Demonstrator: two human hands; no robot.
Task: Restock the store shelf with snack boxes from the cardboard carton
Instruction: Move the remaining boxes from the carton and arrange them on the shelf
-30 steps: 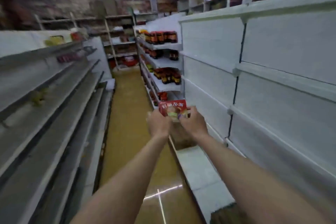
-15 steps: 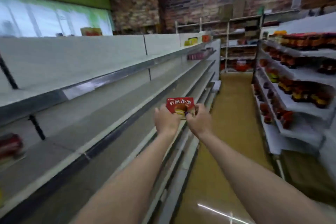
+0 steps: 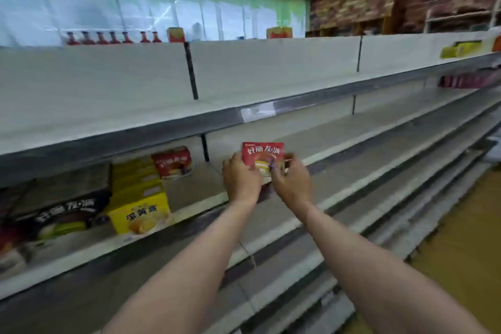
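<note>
View swung shelfward — hands (image 3: 267, 176) grip red 好丽友·派 box (image 3: 263, 156).

The white shelf board (image 3: 206, 184) lies bare between the red snack box standing at the back (image 3: 173, 161) and the far right; left of that, yellow cartons (image 3: 139, 198) and a black carton (image 3: 62, 214) fill it.

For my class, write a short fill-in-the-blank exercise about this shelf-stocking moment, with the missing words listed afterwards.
1. The small red snack box is gripped by ____ hands, the left hand and the right hand.
2. The row of stacked boxes left of the hands is coloured ____.
3. The red box resting on the white metal shelf lies to the ____ of the held box.

Missing words: both; yellow; left
</note>
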